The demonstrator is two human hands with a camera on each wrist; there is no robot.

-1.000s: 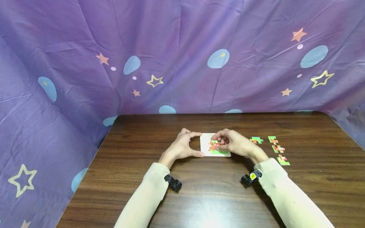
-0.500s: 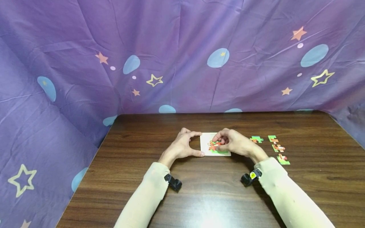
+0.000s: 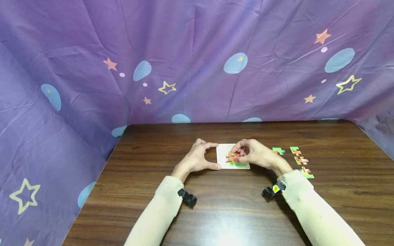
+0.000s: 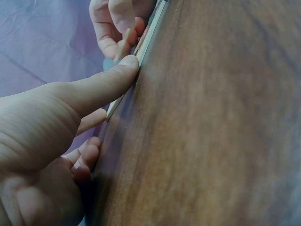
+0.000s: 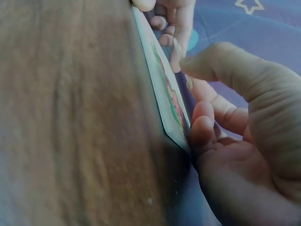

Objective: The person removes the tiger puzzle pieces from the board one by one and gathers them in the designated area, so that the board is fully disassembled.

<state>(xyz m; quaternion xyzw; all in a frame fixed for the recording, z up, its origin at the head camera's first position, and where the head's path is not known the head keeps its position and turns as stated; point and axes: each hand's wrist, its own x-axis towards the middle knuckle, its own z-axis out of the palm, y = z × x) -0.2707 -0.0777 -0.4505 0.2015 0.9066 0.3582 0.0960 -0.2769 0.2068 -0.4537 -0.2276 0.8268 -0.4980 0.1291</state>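
Observation:
A white puzzle board [image 3: 222, 158] with a partly filled red and green picture lies flat on the table. My left hand [image 3: 194, 159] holds it by the left side, thumb at the near corner and index finger at the far one. Over the picture, my right hand [image 3: 257, 154] pinches a puzzle piece between thumb and fingers. In the left wrist view this puzzle piece [image 4: 123, 45] shows edge-on, tilted above the board. Its printed face is mostly hidden by the fingers.
Several loose puzzle pieces lie right of the board: one green and orange piece [image 3: 278, 150] near the right wrist, and a column with a top piece [image 3: 295, 150], a middle piece [image 3: 301, 160] and a lower piece [image 3: 306, 172]. A purple patterned cloth [image 3: 197, 68] hangs behind the table.
My right hand has shifted slightly to the right over the board, still pinching the puzzle piece. The left hand keeps its hold at the board's left side.

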